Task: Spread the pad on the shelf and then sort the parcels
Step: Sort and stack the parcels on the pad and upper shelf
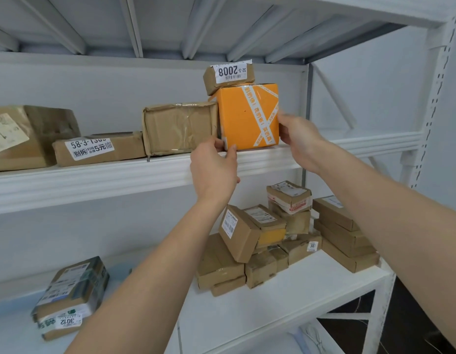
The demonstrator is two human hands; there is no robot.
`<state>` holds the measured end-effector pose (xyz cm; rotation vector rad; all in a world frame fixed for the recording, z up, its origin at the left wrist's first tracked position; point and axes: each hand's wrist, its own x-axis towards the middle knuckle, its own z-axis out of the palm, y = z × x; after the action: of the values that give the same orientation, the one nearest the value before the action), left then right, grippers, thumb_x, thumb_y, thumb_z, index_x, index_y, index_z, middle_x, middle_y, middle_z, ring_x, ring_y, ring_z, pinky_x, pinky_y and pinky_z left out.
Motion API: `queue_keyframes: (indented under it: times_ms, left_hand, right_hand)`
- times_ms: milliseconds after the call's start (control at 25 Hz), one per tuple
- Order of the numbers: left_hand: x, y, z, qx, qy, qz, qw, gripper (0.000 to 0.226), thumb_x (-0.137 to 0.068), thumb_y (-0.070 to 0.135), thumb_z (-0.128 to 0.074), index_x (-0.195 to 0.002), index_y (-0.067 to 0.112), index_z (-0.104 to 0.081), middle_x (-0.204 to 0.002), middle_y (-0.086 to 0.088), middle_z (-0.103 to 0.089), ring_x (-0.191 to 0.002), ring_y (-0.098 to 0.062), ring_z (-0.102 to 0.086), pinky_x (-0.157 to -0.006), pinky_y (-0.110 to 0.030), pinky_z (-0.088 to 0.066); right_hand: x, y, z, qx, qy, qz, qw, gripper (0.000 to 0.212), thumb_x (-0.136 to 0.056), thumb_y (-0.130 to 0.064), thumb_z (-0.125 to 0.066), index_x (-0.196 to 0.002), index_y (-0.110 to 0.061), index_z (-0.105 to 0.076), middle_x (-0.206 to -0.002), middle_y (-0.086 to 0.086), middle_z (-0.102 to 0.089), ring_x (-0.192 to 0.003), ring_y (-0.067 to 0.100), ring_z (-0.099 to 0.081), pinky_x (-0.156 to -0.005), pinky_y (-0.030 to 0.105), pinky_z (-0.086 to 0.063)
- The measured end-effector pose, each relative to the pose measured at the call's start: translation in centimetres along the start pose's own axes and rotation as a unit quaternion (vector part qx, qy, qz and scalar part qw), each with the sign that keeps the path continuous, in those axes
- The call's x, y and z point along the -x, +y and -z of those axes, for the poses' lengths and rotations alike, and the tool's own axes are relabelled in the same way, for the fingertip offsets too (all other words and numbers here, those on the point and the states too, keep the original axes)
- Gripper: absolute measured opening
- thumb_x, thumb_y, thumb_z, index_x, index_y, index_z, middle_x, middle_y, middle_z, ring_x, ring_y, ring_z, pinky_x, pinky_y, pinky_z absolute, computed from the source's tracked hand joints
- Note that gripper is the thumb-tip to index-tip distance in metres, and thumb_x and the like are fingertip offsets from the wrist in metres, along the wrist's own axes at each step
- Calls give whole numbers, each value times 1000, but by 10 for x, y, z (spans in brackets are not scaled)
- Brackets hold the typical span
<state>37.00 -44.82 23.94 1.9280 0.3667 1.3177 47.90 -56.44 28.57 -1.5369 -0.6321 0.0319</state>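
Upper shelf [94, 180] carries five parcels; left hand [213, 172] and right hand [298, 139] hold the upright orange parcel [248, 116] with curled fingers, one labelled brown parcel [228, 75] on top.

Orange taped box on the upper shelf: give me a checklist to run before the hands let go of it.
1. Orange taped box stands upright on the white upper shelf: ok.
2. Left hand at its lower left corner: ok.
3. Right hand on its right side: ok.
4. Small brown labelled parcel on top sits level: not ok, tilted.
5. Box's base fully on the shelf: cannot tell.
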Motion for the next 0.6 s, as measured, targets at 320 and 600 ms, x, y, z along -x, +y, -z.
queue_keyframes:
  times_ms: [320, 600]
  left_hand:
    - [56, -59, 19, -18, 84, -210, 974, 19, -88, 0, -50, -100, 5, -63, -113, -6, -48, -63, -4, -51, -56, -15, -42]
    - [111, -143, 65, -113, 19, 12, 993, 17, -84, -5, -51, -90, 6, -62, -115, -10, -44, -56, -3, -46, -59, -9, -38]
  right_hand:
    - [48, 58, -5, -148, 351, 61, 923, 25, -88, 2, -48, -86, -19, -61, -90, -2, -63, -83, 8, -57, -71, 8, -43]
    - [96, 148, -58, -137, 276, -142, 941, 30, -89, 6, -39, -95, -13, -62, -91, -4, -59, -80, 7, -55, -59, 13, -38]
